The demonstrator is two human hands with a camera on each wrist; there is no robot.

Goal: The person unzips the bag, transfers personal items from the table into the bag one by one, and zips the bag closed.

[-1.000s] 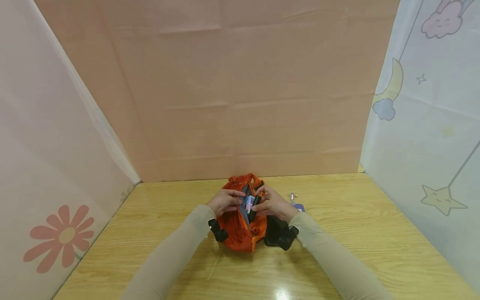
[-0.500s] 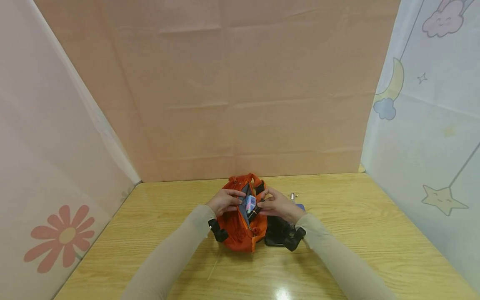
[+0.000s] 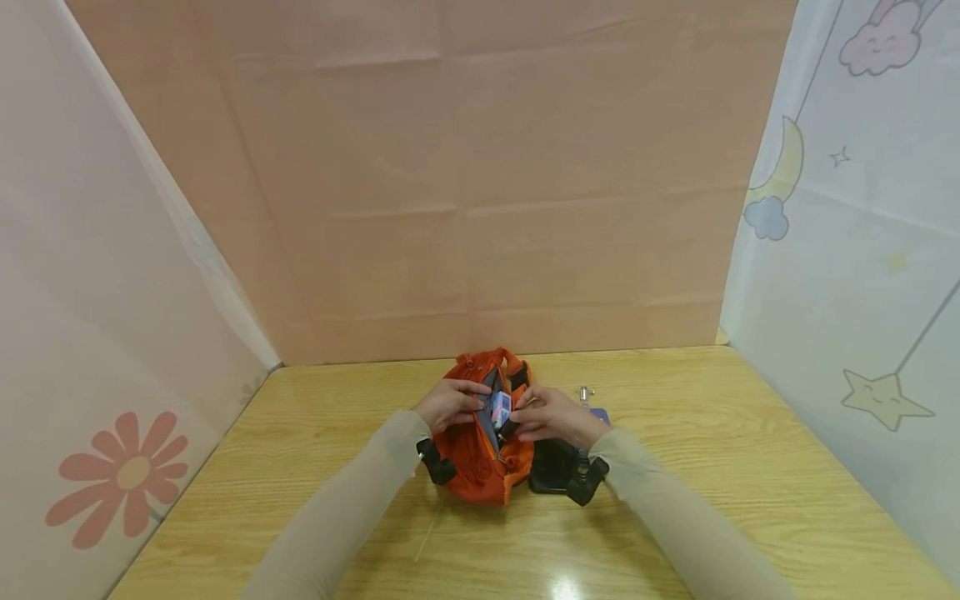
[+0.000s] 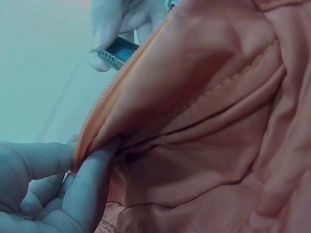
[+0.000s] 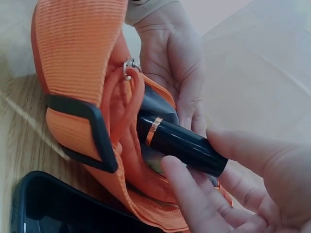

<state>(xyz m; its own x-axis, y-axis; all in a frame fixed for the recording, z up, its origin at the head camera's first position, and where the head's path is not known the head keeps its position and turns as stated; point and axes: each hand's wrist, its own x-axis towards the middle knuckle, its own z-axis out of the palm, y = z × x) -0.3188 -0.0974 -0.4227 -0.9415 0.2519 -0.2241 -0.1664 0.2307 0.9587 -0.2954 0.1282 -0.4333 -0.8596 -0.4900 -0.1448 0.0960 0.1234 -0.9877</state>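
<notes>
An orange bag lies on the table with its zipped mouth gaping and a grey lining showing. My left hand pinches the zippered edge between thumb and finger, drawing the mouth wide. In my right hand is a black lipstick tube with a gold band, gripped near one end by thumb and fingers. Its other end reaches into the bag's mouth, while pale lettering shows on its end in the left wrist view. A small pink, blue and white pack sits inside the opening.
Right of the bag lies a black tray-like object, partly under my right wrist. Behind that wrist, a blue card with a metal clip rests on the wooden table. A wide strap with a black buckle loops along the bag.
The lipstick has gone from nearly upright to slanting, lower in the bag's mouth. My right hand has shifted slightly right and changed its hold. My left hand has stayed in place.
</notes>
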